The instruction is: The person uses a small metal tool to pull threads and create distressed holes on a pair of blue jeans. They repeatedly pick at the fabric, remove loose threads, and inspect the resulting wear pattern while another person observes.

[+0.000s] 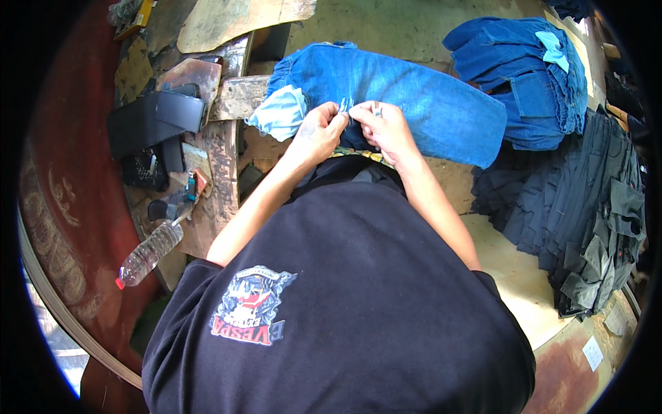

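A blue denim garment (pixel 427 103) lies across the work surface in front of me, gathered at its left end and smooth toward the right. My left hand (pixel 321 128) is closed, thumb and fingers pinching a small pale fold of the denim. Close beside it, my right hand (pixel 386 130) wears a ring and is also closed in a pinch at that fold; what lies between its fingertips is too small to make out. A light blue bunched cloth piece (pixel 281 113) rests at the garment's left end, next to my left wrist.
Folded denim garments (pixel 524 83) with a light blue bow are stacked at the right. Below them spreads a pile of dark garments (pixel 565 200). On the left are a dark phone (pixel 179 110), worn wooden boards (pixel 224 155) and a clear plastic bottle (pixel 153 252) with a red cap.
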`<state>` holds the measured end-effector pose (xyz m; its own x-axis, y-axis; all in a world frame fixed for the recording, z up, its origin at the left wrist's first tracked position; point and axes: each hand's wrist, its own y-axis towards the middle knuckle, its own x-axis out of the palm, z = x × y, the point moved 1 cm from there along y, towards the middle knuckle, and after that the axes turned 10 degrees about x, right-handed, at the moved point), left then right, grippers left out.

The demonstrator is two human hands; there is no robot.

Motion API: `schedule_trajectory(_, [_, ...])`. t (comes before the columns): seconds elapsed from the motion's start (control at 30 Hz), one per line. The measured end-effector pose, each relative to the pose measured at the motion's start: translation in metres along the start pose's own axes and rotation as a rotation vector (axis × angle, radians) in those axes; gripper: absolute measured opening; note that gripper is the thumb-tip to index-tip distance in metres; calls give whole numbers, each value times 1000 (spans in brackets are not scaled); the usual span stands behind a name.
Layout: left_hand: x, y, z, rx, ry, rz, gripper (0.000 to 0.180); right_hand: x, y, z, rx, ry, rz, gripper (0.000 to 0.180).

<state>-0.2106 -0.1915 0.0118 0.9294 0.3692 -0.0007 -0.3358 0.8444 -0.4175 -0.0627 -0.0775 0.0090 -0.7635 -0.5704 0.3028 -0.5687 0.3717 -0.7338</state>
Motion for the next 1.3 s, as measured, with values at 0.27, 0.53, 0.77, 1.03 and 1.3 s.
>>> schedule_trajectory(0.27, [-4, -4, -3, -48, -220, 10, 19, -4, -1, 0, 50, 141, -47, 14])
schedule_trajectory(0.53, [-3, -1, -7, 121, 41, -61, 20, -1, 4, -5, 36, 33, -91, 14])
schedule_trajectory(0.77, [-5, -7, -7, -50, -296, -1, 17, -13, 4, -4, 107, 201, -187, 13])
schedule_trajectory(1.03, [-3, -3, 6, -47, -274, -4, 11, -13, 0, -5, 133, 137, -165, 13])
schedule_trajectory(1.3, [1, -5, -6, 47, -281, 36, 8, -14, 0, -3, 115, 180, -197, 14])
